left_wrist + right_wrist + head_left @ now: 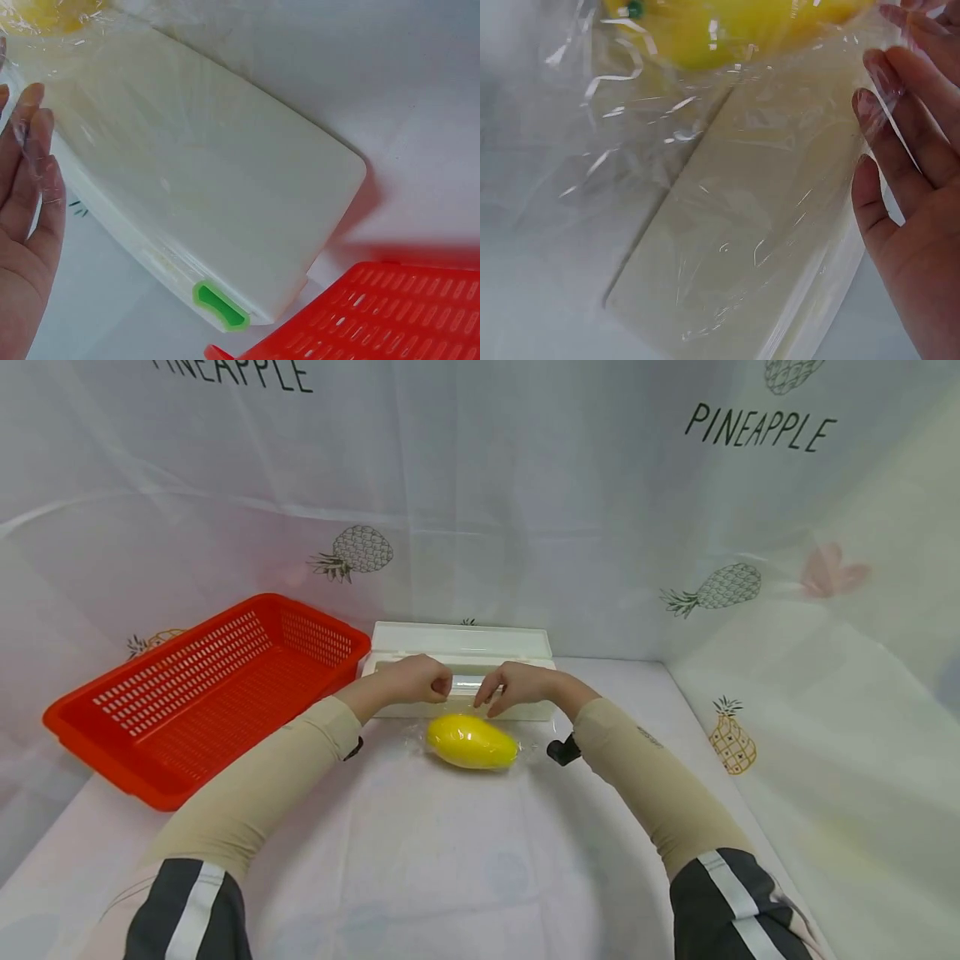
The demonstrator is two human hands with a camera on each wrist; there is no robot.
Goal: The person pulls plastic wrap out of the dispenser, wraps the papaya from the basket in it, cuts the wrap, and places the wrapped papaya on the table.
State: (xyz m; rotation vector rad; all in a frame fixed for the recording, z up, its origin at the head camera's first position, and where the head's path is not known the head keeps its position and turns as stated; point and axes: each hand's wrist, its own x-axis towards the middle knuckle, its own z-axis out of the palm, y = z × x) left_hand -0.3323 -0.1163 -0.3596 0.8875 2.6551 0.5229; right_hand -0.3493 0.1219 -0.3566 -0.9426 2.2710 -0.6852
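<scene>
My sleeves [262, 797] are tan, banded black and white. I've got: yellow object [471, 742], clear film [630, 142], white box [461, 639] with green tab [223, 307], red basket [221, 702], white sheet [525, 485] printed with grey/orange pineapples [729, 586], black lettering [761, 428].

Yellow fruit [471, 742] in clear film [528, 750], fingers [491, 685] over white box [461, 639] beyond.

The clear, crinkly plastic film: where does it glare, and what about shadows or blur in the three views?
Right wrist view: white glare streaks the clear, crinkly plastic film; head view: a soft grey shadow lies on the white cloth-covered table, beside the right beige fabric sleeve; left wrist view: the perforated red plastic basket has a blurred upper edge.
</scene>
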